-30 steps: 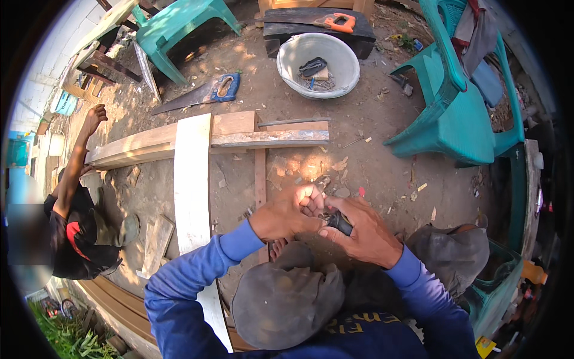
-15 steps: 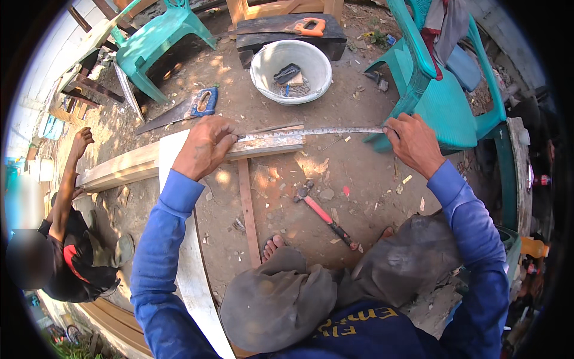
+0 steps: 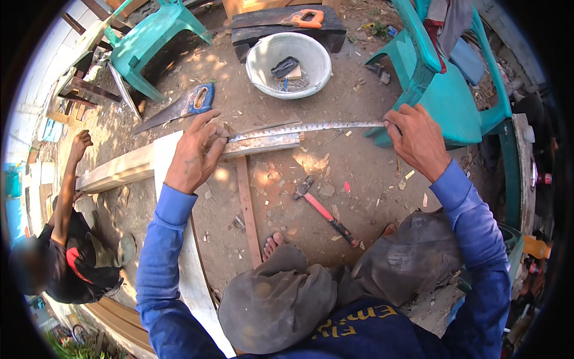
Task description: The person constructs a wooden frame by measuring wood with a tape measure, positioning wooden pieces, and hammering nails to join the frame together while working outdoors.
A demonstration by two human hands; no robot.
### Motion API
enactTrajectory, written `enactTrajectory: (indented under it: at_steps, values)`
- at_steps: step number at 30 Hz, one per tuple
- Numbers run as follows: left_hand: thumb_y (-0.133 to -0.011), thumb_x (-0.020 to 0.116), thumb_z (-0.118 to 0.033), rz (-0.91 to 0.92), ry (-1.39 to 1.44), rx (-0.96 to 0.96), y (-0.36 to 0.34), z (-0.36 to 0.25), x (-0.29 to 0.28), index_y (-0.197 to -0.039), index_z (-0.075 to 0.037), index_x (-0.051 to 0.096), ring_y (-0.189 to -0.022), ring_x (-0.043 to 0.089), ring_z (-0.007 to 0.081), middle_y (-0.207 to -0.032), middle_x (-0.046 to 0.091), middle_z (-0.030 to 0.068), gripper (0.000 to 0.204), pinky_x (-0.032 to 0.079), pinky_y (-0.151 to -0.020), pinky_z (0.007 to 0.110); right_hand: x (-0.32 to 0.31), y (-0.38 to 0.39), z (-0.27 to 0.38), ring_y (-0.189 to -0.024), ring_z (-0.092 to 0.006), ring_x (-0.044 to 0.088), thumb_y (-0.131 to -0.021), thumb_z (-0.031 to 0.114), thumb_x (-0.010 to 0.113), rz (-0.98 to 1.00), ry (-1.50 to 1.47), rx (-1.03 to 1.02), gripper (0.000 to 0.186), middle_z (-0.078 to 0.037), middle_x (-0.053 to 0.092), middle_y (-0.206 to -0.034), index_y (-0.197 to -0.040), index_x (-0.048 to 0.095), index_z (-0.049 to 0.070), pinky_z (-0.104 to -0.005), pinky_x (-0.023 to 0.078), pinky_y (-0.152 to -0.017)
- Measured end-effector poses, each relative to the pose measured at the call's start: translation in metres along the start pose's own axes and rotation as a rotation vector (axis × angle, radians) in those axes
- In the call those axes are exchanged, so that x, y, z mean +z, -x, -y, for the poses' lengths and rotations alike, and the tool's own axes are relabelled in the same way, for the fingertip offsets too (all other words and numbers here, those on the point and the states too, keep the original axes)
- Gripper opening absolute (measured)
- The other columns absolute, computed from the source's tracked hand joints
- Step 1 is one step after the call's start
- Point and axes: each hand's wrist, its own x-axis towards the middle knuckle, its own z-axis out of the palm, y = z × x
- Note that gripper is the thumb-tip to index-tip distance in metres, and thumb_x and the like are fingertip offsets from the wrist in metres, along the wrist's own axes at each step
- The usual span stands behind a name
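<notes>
A white tape measure (image 3: 326,126) stretches between my hands, partly along stacked pale planks (image 3: 125,169). My left hand (image 3: 192,152) pinches it near the planks, index finger raised. My right hand (image 3: 418,137) grips its other stretch beside a teal plastic chair (image 3: 454,110). Under the planks lie a long white board (image 3: 197,281) and a narrow wooden strip (image 3: 244,197). A red-handled hammer (image 3: 323,212) lies on the dirt between my feet and the planks.
A white basin (image 3: 260,66) holds small items, before a dark block (image 3: 335,36) bearing an orange-handled saw (image 3: 305,19). A blue-handled saw (image 3: 202,99) lies left, near another teal chair (image 3: 146,45). A co-worker (image 3: 78,251) crouches at the far left, arm raised.
My hands, earlier together at a dark object, have moved forward and apart, stretching the tape. The hammer has come into view. Since half a second ago, my left index finger has lifted.
</notes>
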Motion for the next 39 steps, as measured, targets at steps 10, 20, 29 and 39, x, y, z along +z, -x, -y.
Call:
enactTrajectory:
  at_steps: [10,20,29,39]
  values:
    - [-0.088,0.069,-0.007,-0.083,0.003,-0.024,0.005,0.003,0.012,-0.101,-0.004,0.068,-0.105,0.068,0.0410,-0.123,0.068,0.0193,0.013,0.055,-0.090,0.043,0.012,0.000,0.001,-0.088,-0.0337,0.061,-0.088,0.015,0.070,-0.179,0.053,-0.043,0.015,-0.012,0.064,-0.092,-0.102,0.071,0.007,-0.0457,0.054,-0.072]
    - [-0.088,0.071,-0.008,-0.058,0.079,-0.049,0.007,0.005,0.009,-0.099,-0.002,0.068,-0.100,0.070,0.0385,-0.125,0.068,0.0184,0.013,0.056,-0.089,0.042,0.011,0.012,0.010,-0.091,-0.0299,0.058,-0.090,0.016,0.070,-0.096,0.031,0.017,0.015,-0.009,0.060,-0.094,-0.102,0.070,0.008,-0.0440,0.052,-0.071]
    - [-0.088,0.071,-0.008,-0.060,0.050,-0.046,0.006,0.007,0.011,-0.100,-0.002,0.069,-0.106,0.070,0.0370,-0.126,0.068,0.0177,0.014,0.056,-0.089,0.043,0.014,0.011,0.006,-0.089,-0.0300,0.058,-0.089,0.015,0.070,-0.111,0.030,0.001,0.014,-0.010,0.059,-0.093,-0.101,0.070,0.007,-0.0441,0.052,-0.071]
    - [-0.089,0.071,-0.006,-0.349,0.130,0.083,0.016,-0.013,0.002,-0.130,-0.007,0.067,-0.126,0.061,0.0336,-0.142,0.059,0.0181,0.040,0.034,-0.121,0.048,0.025,-0.005,-0.023,-0.084,-0.0342,0.060,-0.095,0.016,0.063,-0.099,-0.275,0.081,0.017,-0.015,0.064,-0.089,-0.101,0.072,0.003,-0.0455,0.049,-0.071]
